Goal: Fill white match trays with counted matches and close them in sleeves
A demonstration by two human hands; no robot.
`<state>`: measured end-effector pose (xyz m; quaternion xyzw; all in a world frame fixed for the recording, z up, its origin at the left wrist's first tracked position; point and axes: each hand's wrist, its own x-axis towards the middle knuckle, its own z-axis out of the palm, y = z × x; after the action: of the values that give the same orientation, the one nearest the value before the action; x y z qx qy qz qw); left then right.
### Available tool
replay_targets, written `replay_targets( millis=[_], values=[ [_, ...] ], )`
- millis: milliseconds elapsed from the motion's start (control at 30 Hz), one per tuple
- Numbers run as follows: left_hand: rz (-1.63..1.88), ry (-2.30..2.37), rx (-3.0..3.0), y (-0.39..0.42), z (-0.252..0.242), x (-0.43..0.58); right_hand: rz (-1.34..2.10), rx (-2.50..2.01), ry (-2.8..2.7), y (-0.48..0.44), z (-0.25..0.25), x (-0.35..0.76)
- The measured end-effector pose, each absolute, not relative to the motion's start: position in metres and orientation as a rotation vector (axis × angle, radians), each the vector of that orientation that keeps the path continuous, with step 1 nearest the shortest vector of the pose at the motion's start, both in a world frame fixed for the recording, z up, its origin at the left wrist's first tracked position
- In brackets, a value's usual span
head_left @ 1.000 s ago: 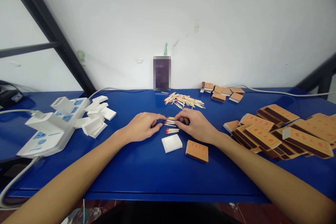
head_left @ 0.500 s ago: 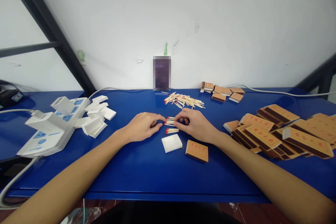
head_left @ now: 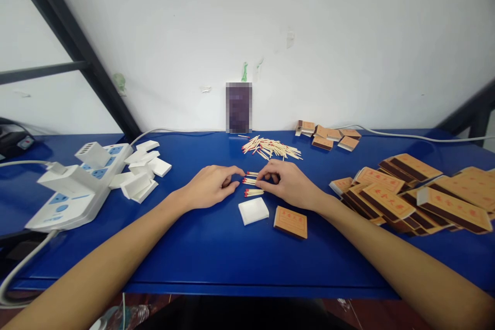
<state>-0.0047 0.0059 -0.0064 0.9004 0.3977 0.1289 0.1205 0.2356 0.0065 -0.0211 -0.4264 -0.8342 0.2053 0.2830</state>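
Note:
Red-headed matches (head_left: 249,182) lie in small rows on the blue table, between my two hands. My right hand (head_left: 284,180) has its thumb and index finger closed on the plain ends of the middle ones. Facing it, my left hand (head_left: 211,185) holds nothing, its thumb and curved index finger apart beside the red heads. Nearer to me is another small row of matches (head_left: 254,193). Below that sit a white matchbox tray (head_left: 253,211) and, to its right, an orange matchbox sleeve (head_left: 291,221) lying flat. Beyond my hands spreads a loose heap of matches (head_left: 273,148).
Stacked orange matchboxes (head_left: 389,201) fill the right side, close to my right forearm. Several small orange boxes (head_left: 328,135) lie at the back. To the left are white trays (head_left: 143,170) and a power strip (head_left: 83,196) with chargers and cables. A white wall (head_left: 174,62) stands behind the table.

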Motion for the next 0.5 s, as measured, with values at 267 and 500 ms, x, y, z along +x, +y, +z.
replay_targets(
  millis=[267,500],
  values=[
    [0.375,1.158,2.633,0.0055,-0.0062,-0.0047,0.539,-1.146,-2.238,0.0064,-0.0201,0.2347],
    [0.373,1.148,2.640,0.0062,-0.0059,-0.0045,0.546,-1.147,-2.247,0.0063,-0.0200,0.2357]
  ],
)
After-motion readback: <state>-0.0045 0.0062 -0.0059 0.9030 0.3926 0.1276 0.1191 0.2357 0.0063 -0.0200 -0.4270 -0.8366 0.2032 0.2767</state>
